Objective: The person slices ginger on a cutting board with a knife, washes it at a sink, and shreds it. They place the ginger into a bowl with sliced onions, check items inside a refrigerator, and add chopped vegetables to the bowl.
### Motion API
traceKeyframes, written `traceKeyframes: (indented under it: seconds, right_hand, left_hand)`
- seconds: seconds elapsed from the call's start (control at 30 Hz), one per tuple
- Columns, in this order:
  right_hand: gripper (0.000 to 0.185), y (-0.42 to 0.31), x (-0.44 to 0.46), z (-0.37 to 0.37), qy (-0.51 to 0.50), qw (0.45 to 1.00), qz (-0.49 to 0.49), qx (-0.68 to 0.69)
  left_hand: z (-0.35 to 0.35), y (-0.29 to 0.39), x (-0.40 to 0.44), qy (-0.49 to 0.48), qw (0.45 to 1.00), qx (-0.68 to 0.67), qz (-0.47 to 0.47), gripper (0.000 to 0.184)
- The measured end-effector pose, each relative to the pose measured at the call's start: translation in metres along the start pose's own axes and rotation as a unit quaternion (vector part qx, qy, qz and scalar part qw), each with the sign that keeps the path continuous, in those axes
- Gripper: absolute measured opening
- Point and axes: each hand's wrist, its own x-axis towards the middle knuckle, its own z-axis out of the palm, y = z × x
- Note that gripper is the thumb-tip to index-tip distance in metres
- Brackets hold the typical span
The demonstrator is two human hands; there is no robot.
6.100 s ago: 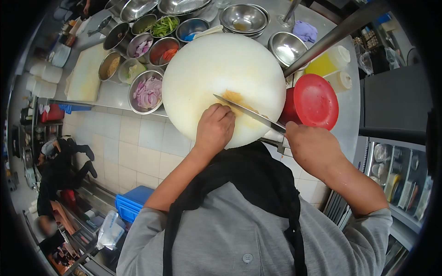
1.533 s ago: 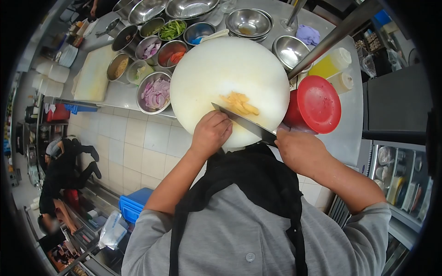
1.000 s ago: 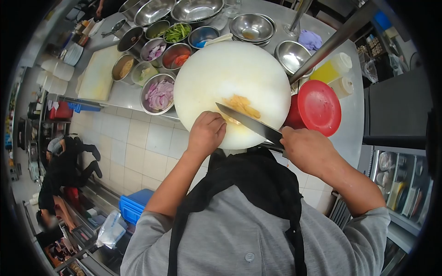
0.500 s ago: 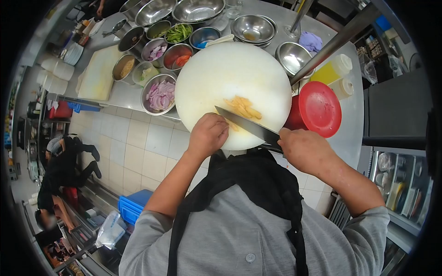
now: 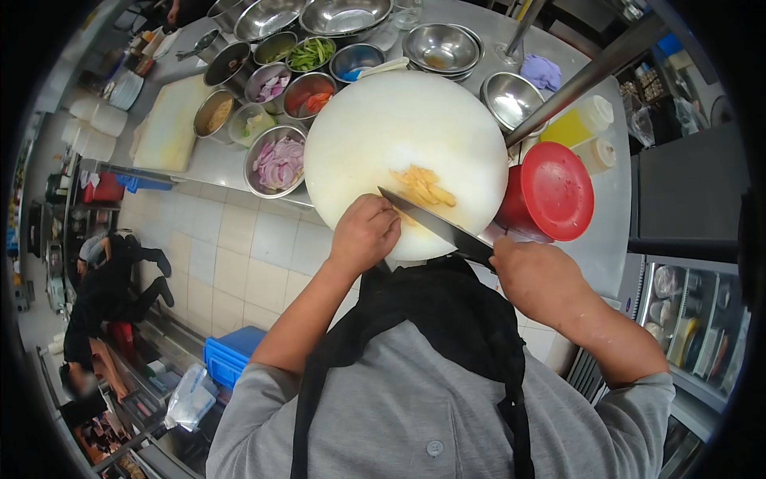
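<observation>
Head: knife [image 5: 435, 223] in right fingers [image 5: 503, 250], now nearer apron [image 5: 415, 295]; left fingers [image 5: 381, 214] curled, hold unclear.

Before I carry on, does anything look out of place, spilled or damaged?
Nothing clearly looks spilled or damaged. The yellow slices lie in a pile on the board, by the knife. Only the purple cloth looks untidy: it lies bunched up on the table near a steel bowl, rather than folded.

Pale yellow slices [image 5: 423, 188] lie near the front edge of the plain white board [image 5: 399, 120]. The knife [image 5: 440, 227] has a grey blade. Toward the silver-grey desk's [image 5: 610, 209] right edge is a red dish [image 5: 557, 191]; purple-and-white onion [image 5: 279, 164] shows at its front edge.
</observation>
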Motion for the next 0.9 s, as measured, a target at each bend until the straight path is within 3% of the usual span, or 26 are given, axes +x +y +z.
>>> traceKeyframes:
  seconds: [0.37,0.5,0.6,0.67,0.7,0.73,0.8,0.87,0.9]
  right_hand:
    - [0.017,-0.010,0.015,0.021,-0.019,0.999,0.001,0.042]
    - [0.018,-0.002,0.018,0.020,0.016,0.999,-0.006,0.039]
    - [0.015,0.001,0.004,0.001,0.032,0.999,-0.008,0.020]
    - [0.020,0.003,-0.013,-0.003,0.142,0.989,-0.037,0.003]
    - [0.020,0.006,-0.017,-0.004,0.146,0.988,-0.038,0.004]
    - [0.027,0.007,-0.021,-0.003,0.162,0.985,-0.052,-0.028]
    - [0.035,0.010,-0.024,-0.002,0.178,0.980,-0.068,-0.061]
    - [0.043,0.015,-0.022,0.001,0.185,0.971,-0.089,-0.119]
    - [0.043,0.016,-0.021,0.002,0.188,0.971,-0.087,-0.121]
  left_hand:
    - [0.000,-0.003,0.002,0.004,1.000,0.003,0.000,0.008]
    - [-0.007,-0.003,0.003,0.008,1.000,-0.013,0.010,0.008]
    - [-0.028,-0.006,0.002,-0.028,0.996,-0.075,-0.027,0.007]
    - [-0.046,-0.014,0.002,0.101,0.974,-0.110,-0.170,0.008]
    - [-0.061,-0.017,0.009,0.049,0.965,-0.122,-0.225,0.028]
    - [-0.063,-0.014,0.020,0.050,0.966,-0.120,-0.221,0.028]
    - [-0.056,-0.002,0.039,-0.070,0.986,-0.014,-0.149,0.063]
    - [-0.039,0.010,0.048,-0.224,0.970,0.020,-0.091,0.090]
    - [-0.031,0.021,0.054,-0.222,0.971,0.021,-0.087,0.090]
